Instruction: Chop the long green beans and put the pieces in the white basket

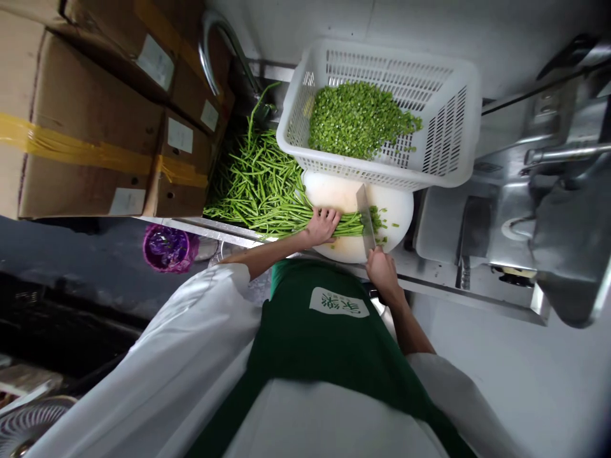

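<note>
A round white cutting board (401, 197) lies in front of me. My left hand (323, 225) is closed over a bundle of long green beans (349, 224), pressing them to the board. In my right hand (380, 267) is the handle of a cleaver (366, 216), its broad blade upright across the ends of the bundle. Short cut pieces (379, 219) lie just right of the blade. To the left, a large heap of uncut long beans (267, 178) runs up to the board's edge. Behind the board, a white plastic basket (449, 172) holds a pile of chopped beans (358, 117).
Taped cardboard boxes (90, 127) are stacked on the left, near a curved metal faucet (233, 44). A bin with a purple liner (168, 248) stands below on the floor. Metal kitchen equipment (506, 210) fills the right side. The steel counter edge (443, 286) runs before me.
</note>
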Demonstrator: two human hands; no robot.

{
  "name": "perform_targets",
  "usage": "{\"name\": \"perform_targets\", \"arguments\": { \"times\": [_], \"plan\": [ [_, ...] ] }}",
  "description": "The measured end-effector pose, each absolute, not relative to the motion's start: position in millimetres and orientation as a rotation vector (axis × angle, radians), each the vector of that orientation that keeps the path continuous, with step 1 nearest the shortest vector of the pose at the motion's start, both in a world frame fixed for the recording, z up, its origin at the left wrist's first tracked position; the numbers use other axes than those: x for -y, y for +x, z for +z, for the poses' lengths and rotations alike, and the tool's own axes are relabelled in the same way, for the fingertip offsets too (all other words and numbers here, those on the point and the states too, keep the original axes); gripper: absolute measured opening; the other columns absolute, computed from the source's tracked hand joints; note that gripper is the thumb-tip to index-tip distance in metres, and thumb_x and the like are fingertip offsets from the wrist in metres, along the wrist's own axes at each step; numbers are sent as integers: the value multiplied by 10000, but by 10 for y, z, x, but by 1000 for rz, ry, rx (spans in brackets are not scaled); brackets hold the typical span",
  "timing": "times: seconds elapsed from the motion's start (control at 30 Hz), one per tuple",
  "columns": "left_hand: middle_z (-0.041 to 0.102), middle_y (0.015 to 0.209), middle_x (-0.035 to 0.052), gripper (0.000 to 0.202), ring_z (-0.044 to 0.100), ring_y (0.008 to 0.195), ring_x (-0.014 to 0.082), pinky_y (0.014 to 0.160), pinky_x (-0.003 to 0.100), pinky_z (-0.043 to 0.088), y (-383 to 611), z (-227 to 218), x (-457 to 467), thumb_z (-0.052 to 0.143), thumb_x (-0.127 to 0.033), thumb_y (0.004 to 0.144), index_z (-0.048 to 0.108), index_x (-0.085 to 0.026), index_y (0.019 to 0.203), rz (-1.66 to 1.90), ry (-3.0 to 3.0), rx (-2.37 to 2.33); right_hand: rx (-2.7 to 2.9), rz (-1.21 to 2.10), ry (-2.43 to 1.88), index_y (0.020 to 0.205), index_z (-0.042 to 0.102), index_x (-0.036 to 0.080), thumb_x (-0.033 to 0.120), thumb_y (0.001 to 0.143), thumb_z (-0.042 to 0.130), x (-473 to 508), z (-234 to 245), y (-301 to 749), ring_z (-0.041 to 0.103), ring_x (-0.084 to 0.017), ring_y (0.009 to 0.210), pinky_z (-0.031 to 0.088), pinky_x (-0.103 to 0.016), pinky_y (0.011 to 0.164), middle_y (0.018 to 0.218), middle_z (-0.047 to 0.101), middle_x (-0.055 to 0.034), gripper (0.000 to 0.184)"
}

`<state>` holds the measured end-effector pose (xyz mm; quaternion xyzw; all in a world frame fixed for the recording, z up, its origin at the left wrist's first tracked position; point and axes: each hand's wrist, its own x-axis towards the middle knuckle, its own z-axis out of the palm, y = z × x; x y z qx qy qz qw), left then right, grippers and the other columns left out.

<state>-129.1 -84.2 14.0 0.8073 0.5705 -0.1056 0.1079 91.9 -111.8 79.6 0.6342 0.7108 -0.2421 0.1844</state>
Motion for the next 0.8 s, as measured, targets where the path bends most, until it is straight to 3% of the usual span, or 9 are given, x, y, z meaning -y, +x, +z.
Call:
{"name": "perform_targets", "arguments": {
  "times": [0.5, 0.63, 0.8],
  "plan": [
    [483, 1394, 237, 842, 439, 1242, 428, 1048, 541, 308, -1286, 140, 829, 669, -476, 872, 346, -105, 1556, -269, 2293, -1652, -1998, -666, 1799, 1229, 551, 75, 282, 1068, 267, 1201, 956, 865, 711, -250, 921, 465, -302, 798, 970, 731, -192, 386],
    [490, 1394, 250, 856, 452, 1243, 425, 1074, 543, 303, -1267, 190, 825, 669, -470, 875, 338, -67, 1554, -276, 2290, -1659, -1964, -707, 1735, 1220, 554, 62, 225, 1042, 354, 1219, 812, 775, 711, -259, 959, 467, -303, 815, 1007, 724, -206, 314],
    [368, 1526, 284, 1163, 332, 1398, 474, 1170, 612, 173, -1342, 264, 872, 747, -621, 776, 175, -56, 1616, -294, 2323, -1736, -1962, -739, 1734, 1211, 565, 54, 187, 1035, 346, 1106, 634, 735, 705, -252, 995, 463, -300, 834, 1026, 725, -204, 311]
  ]
}}
